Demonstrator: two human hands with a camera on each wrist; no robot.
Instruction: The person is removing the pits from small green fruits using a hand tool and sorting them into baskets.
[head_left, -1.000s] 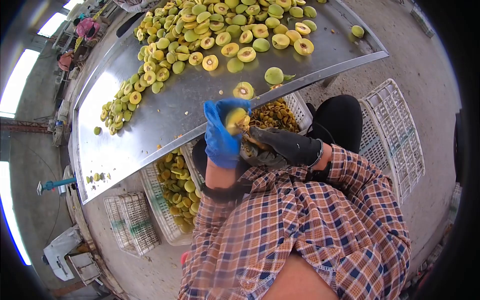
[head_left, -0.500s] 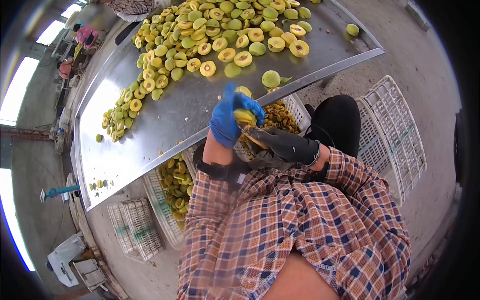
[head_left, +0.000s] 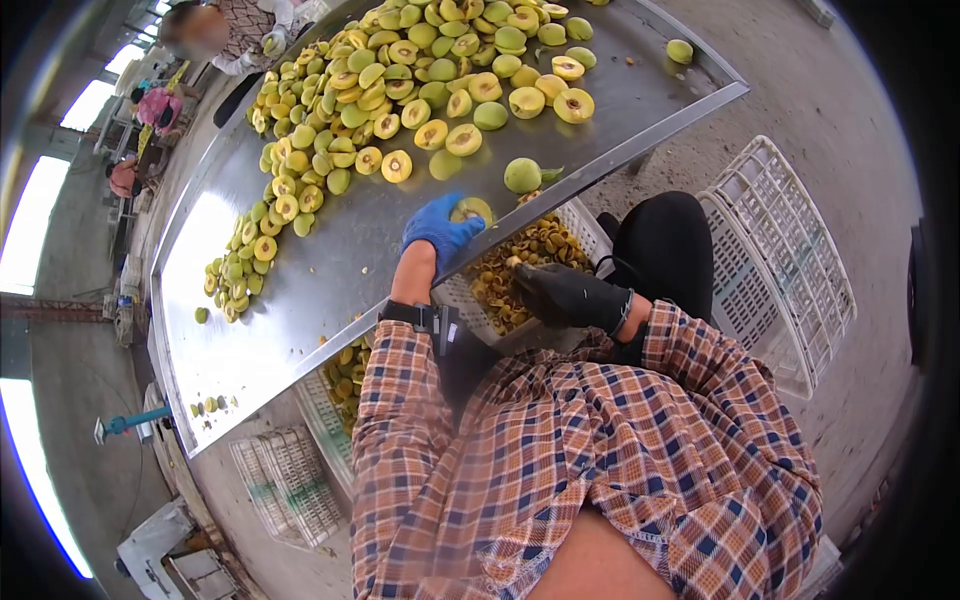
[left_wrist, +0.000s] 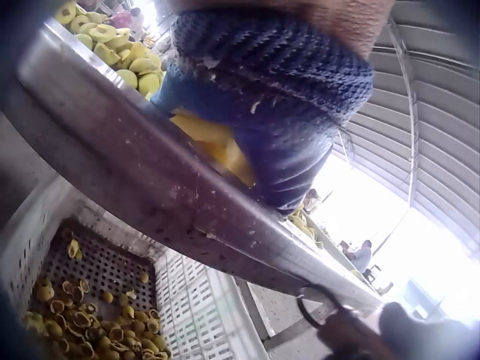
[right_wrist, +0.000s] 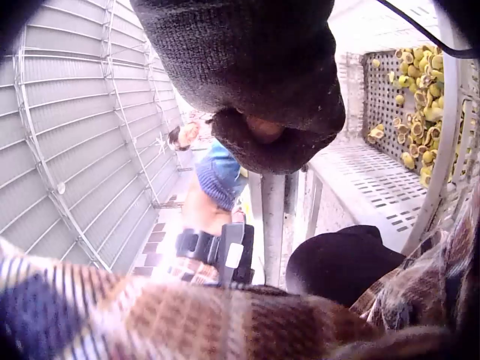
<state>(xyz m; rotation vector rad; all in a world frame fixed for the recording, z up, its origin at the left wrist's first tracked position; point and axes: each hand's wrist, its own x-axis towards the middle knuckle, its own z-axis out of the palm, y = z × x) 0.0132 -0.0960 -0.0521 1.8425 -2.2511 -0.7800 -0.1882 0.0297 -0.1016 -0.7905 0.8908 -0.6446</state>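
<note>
In the head view my left hand (head_left: 440, 230), in a blue glove, reaches over the table's near edge. Its fingers grip a peach-like fruit half (head_left: 472, 211) on the metal top; yellow flesh (left_wrist: 214, 142) shows under the palm in the left wrist view. My right hand (head_left: 570, 297), in a dark glove, is held above a white crate of scooped-out pit pieces (head_left: 535, 245). Those fingers curl round a narrow brown-handled tool, mostly hidden; a pale tip (head_left: 514, 262) pokes out, and a rounded brown end (right_wrist: 264, 129) shows inside the fist.
Halved green-yellow fruit (head_left: 350, 110) heaps across the metal table (head_left: 330, 265). A whole fruit (head_left: 522, 175) lies near its raised rim. Crates stand at right (head_left: 770, 260) and left (head_left: 285, 485); one under the table holds fruit (head_left: 345, 385). Another person (head_left: 240, 40) works across the table.
Earlier both hands met over the crate, the left holding fruit against the right's tool. Now my left hand has moved forward to the fruit half on the table, apart from the right.
</note>
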